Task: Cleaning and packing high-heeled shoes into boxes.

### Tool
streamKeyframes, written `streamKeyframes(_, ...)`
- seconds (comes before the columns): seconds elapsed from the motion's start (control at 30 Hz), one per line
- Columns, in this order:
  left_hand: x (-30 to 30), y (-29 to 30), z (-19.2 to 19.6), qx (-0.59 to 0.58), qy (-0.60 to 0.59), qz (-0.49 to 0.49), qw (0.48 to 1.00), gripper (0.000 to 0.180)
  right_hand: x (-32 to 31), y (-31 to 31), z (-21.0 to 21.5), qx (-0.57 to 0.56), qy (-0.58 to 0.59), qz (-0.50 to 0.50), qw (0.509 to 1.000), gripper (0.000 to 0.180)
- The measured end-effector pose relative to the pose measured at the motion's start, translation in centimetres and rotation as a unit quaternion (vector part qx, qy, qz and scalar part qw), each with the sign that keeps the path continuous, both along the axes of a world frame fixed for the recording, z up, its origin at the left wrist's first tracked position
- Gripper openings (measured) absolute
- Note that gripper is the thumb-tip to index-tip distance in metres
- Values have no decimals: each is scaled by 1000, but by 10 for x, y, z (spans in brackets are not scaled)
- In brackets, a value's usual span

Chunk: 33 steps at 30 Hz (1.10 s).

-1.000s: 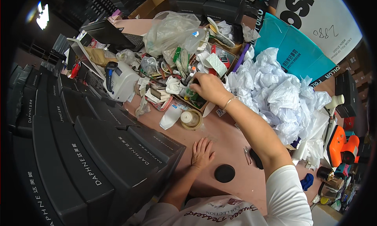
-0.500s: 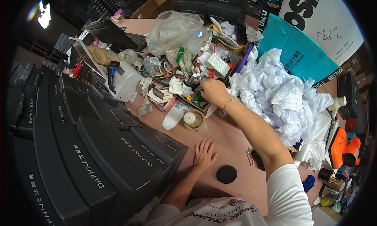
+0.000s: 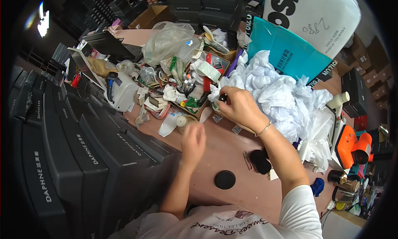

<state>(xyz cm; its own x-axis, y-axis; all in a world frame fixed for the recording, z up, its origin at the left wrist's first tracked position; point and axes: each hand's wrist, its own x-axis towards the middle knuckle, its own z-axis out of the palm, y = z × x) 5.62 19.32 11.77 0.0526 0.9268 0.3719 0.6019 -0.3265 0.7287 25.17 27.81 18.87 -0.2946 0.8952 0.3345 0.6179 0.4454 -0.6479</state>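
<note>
Lifted off the pink table [image 3: 217,154], the left hand [image 3: 193,140] hangs in mid-air; the right hand [image 3: 241,110] has come clear of the clutter with a small bottle [image 3: 216,105].

Across the table a big heap of crumpled white plastic [image 3: 277,93] sprawls to the right, with a pile of odds and ends [image 3: 188,85] to its left. From where I stand, the right fingers are clamped on the bottle, held up between pile and heap; the left is blurred, so I can't tell whether its fingers are together or apart. What looks like clear glass under a dark top [image 3: 223,98] should be light, stiff and rather slick, perhaps breakable if dropped. I'd grip it round its sides, below the top.
</note>
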Motion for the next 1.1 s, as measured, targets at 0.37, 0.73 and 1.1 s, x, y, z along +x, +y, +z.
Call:
streamKeyframes(0.37,-8,178,-26,-386,495,7,778,42,53,-82,19,-34,9,12,999,24)
streamKeyframes(0.73,-5,177,-67,-304,514,48,801,23,33,-46,2,-80,33,52,995,27)
streamKeyframes(1.1,-33,197,-78,-265,428,61,862,17,-52,28,-47,30,-20,85,996,26)
